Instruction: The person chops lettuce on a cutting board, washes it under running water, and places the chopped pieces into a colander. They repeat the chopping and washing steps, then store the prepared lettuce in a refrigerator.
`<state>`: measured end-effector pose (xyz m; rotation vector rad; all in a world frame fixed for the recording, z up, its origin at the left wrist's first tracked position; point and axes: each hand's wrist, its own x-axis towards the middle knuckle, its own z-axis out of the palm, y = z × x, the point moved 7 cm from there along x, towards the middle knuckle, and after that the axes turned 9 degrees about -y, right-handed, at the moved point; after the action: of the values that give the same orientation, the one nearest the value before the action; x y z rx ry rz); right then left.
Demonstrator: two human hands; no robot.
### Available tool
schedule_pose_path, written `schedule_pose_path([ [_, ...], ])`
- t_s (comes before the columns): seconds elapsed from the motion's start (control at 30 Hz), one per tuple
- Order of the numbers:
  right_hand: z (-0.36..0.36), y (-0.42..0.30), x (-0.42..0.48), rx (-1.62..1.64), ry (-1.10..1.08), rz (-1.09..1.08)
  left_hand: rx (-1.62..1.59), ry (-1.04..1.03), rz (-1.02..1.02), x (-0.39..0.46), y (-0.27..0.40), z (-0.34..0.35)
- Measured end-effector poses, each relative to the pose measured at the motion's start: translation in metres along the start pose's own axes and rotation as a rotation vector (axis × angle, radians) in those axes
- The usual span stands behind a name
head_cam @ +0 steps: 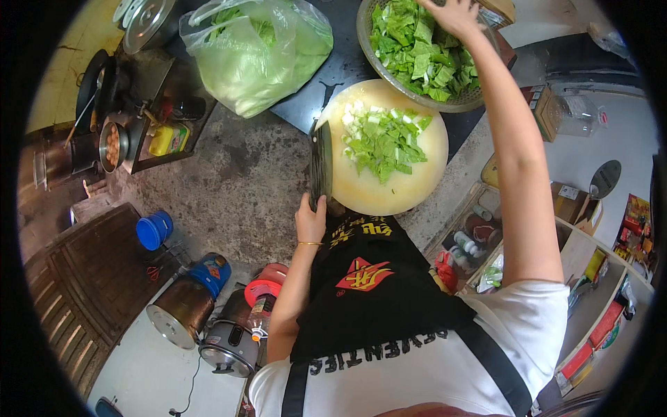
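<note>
My left hand grips the near end of a cleaver, whose dark blade stands along the left edge of a round, pale yellow cutting board. On the board lie chopped leafy greens, with white stem pieces mostly at the upper left. My right hand is stretched out, fingers spread, over the far right side of a colander. The colander holds many cut green leaves and overlaps the board's far edge. Whether the fingers touch the leaves cannot be told.
A clear plastic bag of greens sits left of the colander on the dark table. At the left are a pan of round brown food and a blue bucket. Open shelves stand at the right.
</note>
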<state>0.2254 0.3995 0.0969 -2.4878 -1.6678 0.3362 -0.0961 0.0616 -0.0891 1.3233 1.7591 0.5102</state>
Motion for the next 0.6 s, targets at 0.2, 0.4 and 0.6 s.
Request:
schedule_pose_path([
  [0.2,-0.036,0.011,-0.106,0.333,0.483,-0.986,-0.225,-0.147,-0.183,0.026,-0.011,0.005],
  [0.4,0.142,0.019,-0.227,-0.047,-0.126,-0.965,-0.456,-0.262,-0.359,0.033,-0.048,0.041],
  [0.6,0.212,0.020,-0.210,0.050,-0.132,-0.613,-0.418,-0.421,-0.335,0.037,0.005,0.100],
])
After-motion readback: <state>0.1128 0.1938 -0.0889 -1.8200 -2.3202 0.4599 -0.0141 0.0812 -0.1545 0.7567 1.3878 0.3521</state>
